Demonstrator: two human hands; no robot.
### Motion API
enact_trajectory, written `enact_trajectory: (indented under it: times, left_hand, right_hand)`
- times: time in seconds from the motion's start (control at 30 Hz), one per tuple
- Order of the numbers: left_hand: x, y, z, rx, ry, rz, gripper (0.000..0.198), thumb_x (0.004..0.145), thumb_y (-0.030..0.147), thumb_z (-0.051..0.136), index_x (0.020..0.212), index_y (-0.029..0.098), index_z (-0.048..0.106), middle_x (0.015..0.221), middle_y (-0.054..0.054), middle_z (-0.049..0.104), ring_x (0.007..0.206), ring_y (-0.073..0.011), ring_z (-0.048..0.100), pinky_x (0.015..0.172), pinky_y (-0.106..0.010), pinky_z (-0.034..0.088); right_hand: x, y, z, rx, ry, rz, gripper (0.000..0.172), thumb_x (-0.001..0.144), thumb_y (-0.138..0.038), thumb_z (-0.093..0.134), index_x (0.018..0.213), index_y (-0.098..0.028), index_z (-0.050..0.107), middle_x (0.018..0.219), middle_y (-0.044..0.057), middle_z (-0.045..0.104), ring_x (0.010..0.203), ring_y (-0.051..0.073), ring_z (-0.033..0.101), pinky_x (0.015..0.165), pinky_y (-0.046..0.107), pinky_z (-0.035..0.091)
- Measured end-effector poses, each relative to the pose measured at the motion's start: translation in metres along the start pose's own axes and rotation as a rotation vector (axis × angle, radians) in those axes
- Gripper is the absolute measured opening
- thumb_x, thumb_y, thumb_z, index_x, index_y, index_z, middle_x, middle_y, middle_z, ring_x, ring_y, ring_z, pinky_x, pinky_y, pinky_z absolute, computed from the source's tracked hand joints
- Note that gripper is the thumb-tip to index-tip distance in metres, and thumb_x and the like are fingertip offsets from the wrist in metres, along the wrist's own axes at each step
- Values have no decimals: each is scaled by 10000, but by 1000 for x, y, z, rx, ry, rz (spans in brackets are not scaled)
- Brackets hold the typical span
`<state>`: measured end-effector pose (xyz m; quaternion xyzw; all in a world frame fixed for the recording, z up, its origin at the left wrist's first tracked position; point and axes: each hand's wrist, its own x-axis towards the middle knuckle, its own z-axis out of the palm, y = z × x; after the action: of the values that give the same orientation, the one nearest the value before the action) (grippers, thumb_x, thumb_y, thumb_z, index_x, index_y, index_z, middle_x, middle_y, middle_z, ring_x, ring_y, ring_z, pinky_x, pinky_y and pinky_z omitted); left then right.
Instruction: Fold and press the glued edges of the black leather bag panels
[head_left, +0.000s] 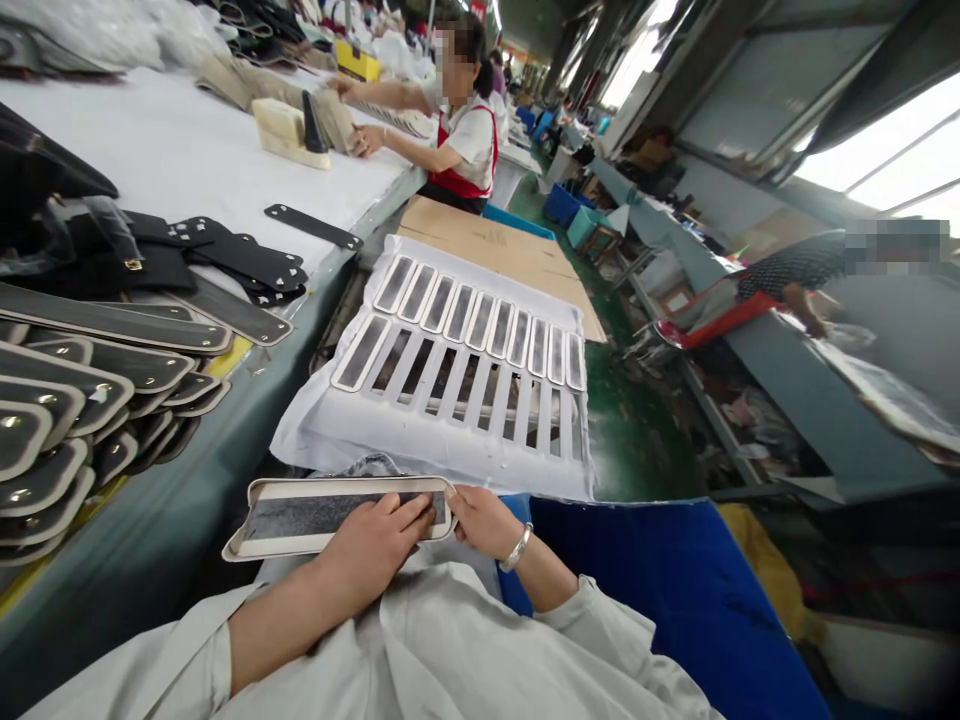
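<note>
In front of my body is a long panel (pixel 300 518) with rounded corners, a raised pale rim and a dark grey strip along its middle. My left hand (pixel 367 550) lies over it, fingers stretched out and pressing on the dark strip near the right end. That same end is pinched at the rim between the thumb and fingers of my right hand (pixel 486 522), which wears a bangle. Beyond, a white slotted board (pixel 420 430) bears a row of similar pale-edged dark strips (pixel 458 312), plus one more strip (pixel 360 352) at the left of its lower row.
Several dark panels with pale edges and metal studs (pixel 97 400) lie stacked on the table (pixel 180 190) to my left, near black straps (pixel 240 260). A blue bin (pixel 660 580) stands at my right. A co-worker in a red apron (pixel 469 150) handles beige pieces at the table.
</note>
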<state>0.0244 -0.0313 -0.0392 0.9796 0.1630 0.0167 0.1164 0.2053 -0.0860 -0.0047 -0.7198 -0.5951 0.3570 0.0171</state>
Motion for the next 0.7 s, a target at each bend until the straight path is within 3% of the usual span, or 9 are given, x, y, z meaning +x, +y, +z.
enact_trajectory:
  times: [0.17, 0.4, 0.5, 0.6, 0.67, 0.7]
  left_hand:
    - [-5, 0, 0, 47, 31, -2, 385, 893, 206, 439, 1274, 237, 482, 1363, -14, 468, 920, -212, 490, 690, -333, 432]
    - [-1, 1, -2, 54, 23, -3, 391, 888, 187, 440, 1274, 233, 488, 1375, -11, 461, 899, -211, 497, 645, -318, 419]
    - [0, 1, -4, 47, 5, -2, 400, 877, 168, 444, 1269, 225, 496, 1379, -10, 459, 902, -214, 500, 641, -321, 424]
    - [0, 1, -7, 31, -12, -3, 410, 864, 164, 458, 1268, 221, 499, 1371, -10, 469, 909, -217, 504, 648, -324, 433]
    - [0, 1, -9, 21, -15, -4, 412, 857, 168, 474, 1265, 223, 503, 1365, -9, 475, 917, -219, 506, 651, -322, 436]
    - [0, 1, -10, 18, -14, -6, 409, 856, 172, 481, 1261, 225, 507, 1362, -11, 478, 920, -219, 507, 650, -319, 435]
  right_hand:
    - [9, -1, -4, -262, 113, 11, 387, 946, -359, 264, 1118, -162, 549, 823, 107, 684, 763, 219, 639, 674, 300, 435]
    - [26, 7, -12, -207, -57, -157, 316, 932, -222, 308, 1007, -127, 600, 993, 133, 660, 888, 197, 601, 778, 283, 424]
    - [29, 13, -13, -156, -111, -145, 365, 953, -274, 279, 922, -135, 615, 799, 81, 672, 687, 140, 601, 656, 235, 441]
    - [31, 21, -16, 71, -261, -23, 624, 953, -474, 121, 816, -130, 623, 537, 22, 576, 440, 100, 515, 486, 212, 413]
    - [31, 25, -18, 231, -299, 53, 706, 918, -568, 94, 832, -127, 638, 470, -1, 510, 392, 100, 473, 449, 219, 393]
    - [31, 25, -20, 253, -262, 48, 664, 907, -592, 165, 898, -132, 644, 479, -8, 508, 410, 103, 476, 460, 222, 389]
